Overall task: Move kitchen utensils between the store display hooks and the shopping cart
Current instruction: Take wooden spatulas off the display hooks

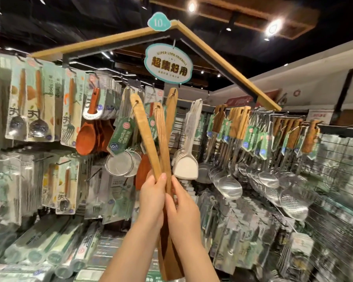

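So both hands are up in front of the display, pressed side by side. The left hand point(152, 197) is curled tight around the shaft of a wooden spatula point(146, 137), thumb laid across the front. That spatula leans up and to the left, with the hole in its end well above the hand. The right hand point(182, 208) wraps its fingers around a second wooden spatula point(162, 143) that stands nearly upright, just right of the first. The lower ends of both drop down between the forearms.

A third wooden handle point(171, 110) sits right behind those two with its top by a hook point(172, 94). I can't tell whether either hand has hold of it.

Readable stuff: straight above the hands hangs an oval sign point(168, 65) saying "SUPER USER FRIENDLY" over 超集好用. Higher still there's a small teal tag point(159, 22) reading "10." A green price tag point(120, 137) dangles up and left of the left hand, marked 10-point-something; the last digit is too blurry. Carded packs point(71, 110) far up-left read "Fork" and "Spoon".

White spatulas point(186, 159) hang just up-right of the right hand, and steel ladles point(229, 186) are further right.
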`<state>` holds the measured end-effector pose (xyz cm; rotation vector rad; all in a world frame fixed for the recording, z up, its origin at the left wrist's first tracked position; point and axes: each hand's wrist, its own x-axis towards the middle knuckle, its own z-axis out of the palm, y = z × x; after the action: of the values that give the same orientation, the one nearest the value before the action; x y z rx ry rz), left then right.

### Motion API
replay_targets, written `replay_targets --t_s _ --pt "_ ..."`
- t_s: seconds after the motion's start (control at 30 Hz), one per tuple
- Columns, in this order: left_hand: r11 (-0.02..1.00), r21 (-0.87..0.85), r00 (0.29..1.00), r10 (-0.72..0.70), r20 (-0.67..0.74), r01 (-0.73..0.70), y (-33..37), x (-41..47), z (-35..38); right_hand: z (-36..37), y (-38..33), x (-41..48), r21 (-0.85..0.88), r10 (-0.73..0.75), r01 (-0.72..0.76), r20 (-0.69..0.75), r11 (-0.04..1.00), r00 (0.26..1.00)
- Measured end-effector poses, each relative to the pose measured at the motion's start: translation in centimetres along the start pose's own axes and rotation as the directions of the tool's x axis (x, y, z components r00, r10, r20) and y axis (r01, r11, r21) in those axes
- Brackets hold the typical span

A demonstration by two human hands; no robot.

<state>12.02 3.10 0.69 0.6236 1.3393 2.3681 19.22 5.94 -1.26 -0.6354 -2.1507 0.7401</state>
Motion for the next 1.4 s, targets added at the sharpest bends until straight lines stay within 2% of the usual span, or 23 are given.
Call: replay_targets --t_s 0.17,0.37,0.53,0.67,0.87,1.1,1.4 --pt "0.999 0.027 0.999 -0.035 -0.007 0.035 -0.5 -0.5 0.3 -0.9 0.6 -0.7 -0.047 0.005 -0.007 -0.037 0.999 0.999" --pt "0.999 0.022 0.999 -0.048 0.015 0.048 0.0 -0.8 0.2 -0.5 1.0 -0.9 0.028 -0.008 0.011 -0.088 1.0 0.996" --pt "1.0 -0.011 1.0 -0.008 -0.007 0.008 0.5 -0.5 -0.7 0.1 1.1 -0.3 0.022 -0.011 0.014 -0.122 1.0 0.992" --pt "0.995 0.095 0.997 0.049 -0.066 -0.043 1.1 0.5 -1.9 1.0 0.4 0.8 -0.059 -0.045 0.04 -0.088 0.997 0.995" --pt "0.968 0.228 0.99 0.121 -0.067 -0.103 2.3 2.5 -3.4 0.7 -1.0 5.0 -0.1 -0.062 0.044 -0.188 0.994 0.98" --pt "0.974 0.209 0.991 0.11 -0.079 -0.091 2.5 4.1 -4.4 1.0 -2.3 7.8 -0.124 -0.101 0.076 -0.206 0.989 0.973" --pt "0.954 0.257 0.981 0.178 -0.078 -0.153 3.3 4.6 -4.9 1.6 -2.9 8.8 -0.133 -0.103 0.076 -0.208 0.988 0.973"
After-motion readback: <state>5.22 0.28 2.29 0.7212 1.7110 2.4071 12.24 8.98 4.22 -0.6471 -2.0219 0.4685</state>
